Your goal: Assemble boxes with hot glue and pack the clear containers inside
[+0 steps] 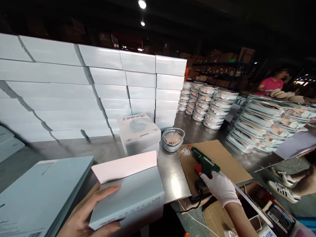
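Note:
My left hand (84,212) grips a light blue carton (130,191) by its left end, thumb and fingers on opposite sides; its pale pink flap (125,166) stands up. My right hand (221,187), in a white glove, is closed around the handle of a green hot glue gun (206,161). The gun lies on a cardboard sheet (222,153), its nozzle by a patch of whitish glue, and a long clear glue stick (249,200) runs out of its back. Beyond the carton stand a printed white box (139,128) and a clear oval case (173,140) with something beige inside.
A wall of stacked white boxes (106,79) lines the table's back left. Flat blue cartons (41,194) lie at the left. Stacks of clear cases (261,121) fill the right side. A person in pink (270,84) is farther back. A cable (195,207) hangs off the edge.

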Tool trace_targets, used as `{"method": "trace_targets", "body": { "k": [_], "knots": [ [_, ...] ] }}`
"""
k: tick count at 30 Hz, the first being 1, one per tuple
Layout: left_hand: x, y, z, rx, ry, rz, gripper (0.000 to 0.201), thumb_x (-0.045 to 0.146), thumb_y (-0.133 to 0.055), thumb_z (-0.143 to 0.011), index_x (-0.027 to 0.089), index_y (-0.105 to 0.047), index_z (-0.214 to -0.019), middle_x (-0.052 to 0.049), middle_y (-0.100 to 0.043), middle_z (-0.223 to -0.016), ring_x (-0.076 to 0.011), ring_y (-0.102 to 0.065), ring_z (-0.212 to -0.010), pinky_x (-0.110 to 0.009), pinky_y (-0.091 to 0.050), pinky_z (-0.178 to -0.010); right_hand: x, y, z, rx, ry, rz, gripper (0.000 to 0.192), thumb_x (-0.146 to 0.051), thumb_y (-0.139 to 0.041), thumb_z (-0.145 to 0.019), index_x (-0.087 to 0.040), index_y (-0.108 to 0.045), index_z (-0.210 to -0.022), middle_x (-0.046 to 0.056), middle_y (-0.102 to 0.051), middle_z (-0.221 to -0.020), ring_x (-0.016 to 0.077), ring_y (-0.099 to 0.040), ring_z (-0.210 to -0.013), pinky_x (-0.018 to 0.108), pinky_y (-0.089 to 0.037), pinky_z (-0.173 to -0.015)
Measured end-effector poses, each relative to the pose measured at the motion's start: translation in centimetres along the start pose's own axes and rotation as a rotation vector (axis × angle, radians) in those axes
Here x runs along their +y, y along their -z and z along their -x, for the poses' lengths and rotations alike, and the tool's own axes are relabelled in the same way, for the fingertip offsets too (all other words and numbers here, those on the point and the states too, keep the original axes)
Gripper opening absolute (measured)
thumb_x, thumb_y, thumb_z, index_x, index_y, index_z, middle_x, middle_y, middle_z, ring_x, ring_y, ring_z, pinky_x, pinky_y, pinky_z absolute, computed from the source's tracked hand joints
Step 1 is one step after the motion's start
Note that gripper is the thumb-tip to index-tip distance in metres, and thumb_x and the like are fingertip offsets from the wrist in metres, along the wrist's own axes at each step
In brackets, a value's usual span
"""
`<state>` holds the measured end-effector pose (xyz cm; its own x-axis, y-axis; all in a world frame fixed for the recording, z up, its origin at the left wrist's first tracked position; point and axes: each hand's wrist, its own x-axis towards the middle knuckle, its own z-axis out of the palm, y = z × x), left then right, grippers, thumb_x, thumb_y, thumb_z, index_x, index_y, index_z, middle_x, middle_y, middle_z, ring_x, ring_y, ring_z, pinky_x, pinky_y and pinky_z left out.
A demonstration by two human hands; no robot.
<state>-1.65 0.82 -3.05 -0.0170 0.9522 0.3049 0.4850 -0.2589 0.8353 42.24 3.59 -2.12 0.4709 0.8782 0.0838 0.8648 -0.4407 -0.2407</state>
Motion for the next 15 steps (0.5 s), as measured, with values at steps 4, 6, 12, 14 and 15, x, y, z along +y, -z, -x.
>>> {"method": "trace_targets", "body": {
  "k": [4,6,12,14,15],
  "knots": [
    [0.2,-0.2,0.0,-0.016,0.017,0.011,0.063,0.073,-0.076,-0.073,0.033,-0.076,-0.122,-0.009,-0.069,-0.140,-0.0391,-0.057,-0.138,-0.052,-0.044,-0.115,1.0,-0.9,-0.6,-0.171,-0.124,-0.364,0.032,-0.050,-0.068,-0.072,-0.026,-0.056,-0.055,0.009,-0.066,-0.050,0.0327,-0.071,-0.053,0.045,-0.057,-0.053],
    [0.2,-0.3,0.2,-0.010,0.039,0.045,0.062,0.072,-0.077,-0.072,0.033,-0.076,-0.122,-0.009,-0.071,-0.139,-0.0407,-0.052,-0.142,-0.053,-0.044,-0.116,1.3,-0.5,-0.1,-0.263,-0.138,-0.595,0.034,-0.055,-0.061,-0.073,-0.027,-0.053,-0.056,0.005,-0.063,-0.049,0.0272,-0.066,-0.046,0.040,-0.055,-0.047],
    [1.3,-0.2,-0.5,-0.018,0.048,0.100,0.054,0.063,-0.083,-0.071,0.038,-0.077,-0.118,-0.006,-0.073,-0.134,-0.0380,-0.055,-0.140,-0.045,-0.047,-0.113,0.5,1.0,4.0,-0.308,-0.027,-1.153,0.054,-0.080,-0.058,-0.066,-0.027,-0.057,-0.064,0.005,-0.066,-0.060,0.0257,-0.065,-0.054,0.044,-0.059,-0.059],
    [1.6,0.2,-1.3,-0.071,0.006,0.082,0.051,0.054,-0.083,-0.075,0.037,-0.075,-0.122,-0.007,-0.072,-0.135,-0.0349,-0.061,-0.133,-0.041,-0.052,-0.107,-0.9,1.3,4.4,-0.318,0.078,-1.360,0.061,-0.087,-0.061,-0.064,-0.029,-0.071,-0.084,0.010,-0.077,-0.078,0.0329,-0.074,-0.069,0.050,-0.061,-0.068],
    [1.8,0.4,-1.7,-0.095,-0.016,0.063,0.050,0.050,-0.082,-0.077,0.036,-0.074,-0.124,-0.008,-0.071,-0.137,-0.0342,-0.063,-0.130,-0.039,-0.054,-0.104,-1.7,1.4,4.5,-0.330,0.164,-1.444,0.067,-0.090,-0.060,-0.063,-0.032,-0.075,-0.092,0.013,-0.080,-0.087,0.0376,-0.077,-0.077,0.053,-0.061,-0.068]
  ]
}}
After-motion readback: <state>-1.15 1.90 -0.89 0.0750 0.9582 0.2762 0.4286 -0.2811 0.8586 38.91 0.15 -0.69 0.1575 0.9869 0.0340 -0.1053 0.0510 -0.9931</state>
